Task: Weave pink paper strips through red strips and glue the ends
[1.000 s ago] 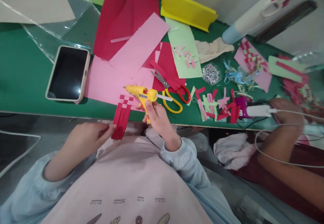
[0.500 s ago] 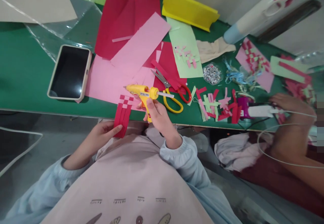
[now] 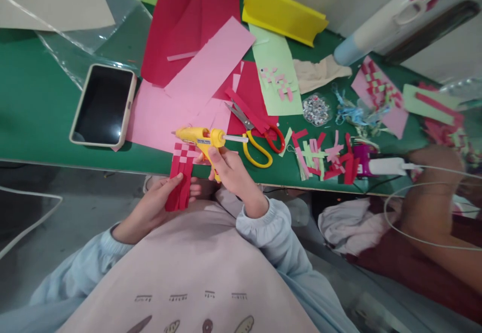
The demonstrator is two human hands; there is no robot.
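Note:
My left hand pinches a piece of woven red and pink paper strips at the table's front edge, thumb on top and fingers behind. The weave's checkered end points away from me. Closed around the handle of a yellow glue gun is my right hand. A glue stick pokes out of the gun's back, and its nozzle points left, just above the checkered end; whether it touches the paper I cannot tell. Pink paper lies under the gun. Scissors with yellow and red handles rest to the right.
A phone lies at the left. Cut paper strips, a container of small beads or eyes and a green sheet are at the right. A co-worker's arm and a white cable are at the far right.
My right hand has moved the glue gun a little left. The left hand has slid farther up the woven strips, its fingers now showing behind them.

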